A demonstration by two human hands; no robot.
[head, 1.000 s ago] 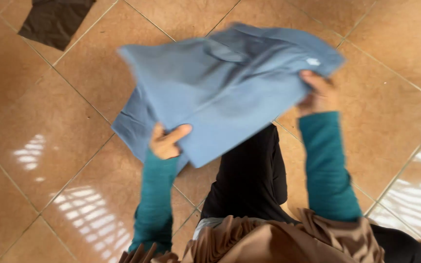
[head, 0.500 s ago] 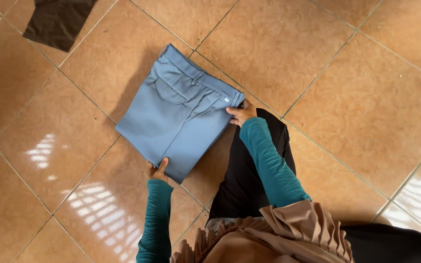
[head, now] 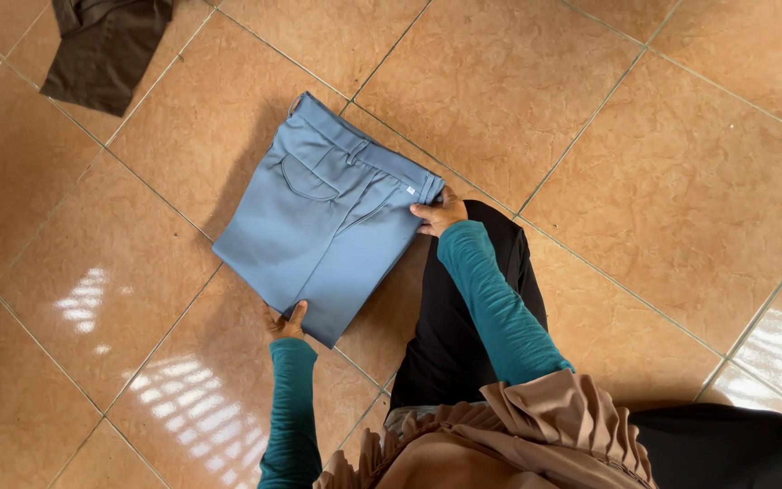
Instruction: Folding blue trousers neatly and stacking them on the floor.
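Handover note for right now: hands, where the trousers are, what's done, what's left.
Left hand: on the near bottom corner of the folded blue trousers, thumb on top of the fabric.
Right hand: gripping the waistband corner beside the knee.
Trousers: lying flat on the tiled floor, folded into a compact panel, back pocket facing up, waistband at the far edge.
Dark brown garment: on the floor at top left, untouched.
Done: trousers folded and laid down.
Left: probably smoothing or a further fold; the brown garment is unfolded.

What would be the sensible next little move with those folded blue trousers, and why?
Probably pressing the folded blue-grey trousers flat. They lie on the tan tiled floor, with the left hand gripping the lower folded corner and the right hand on the waistband end, so both ends are already pinned.
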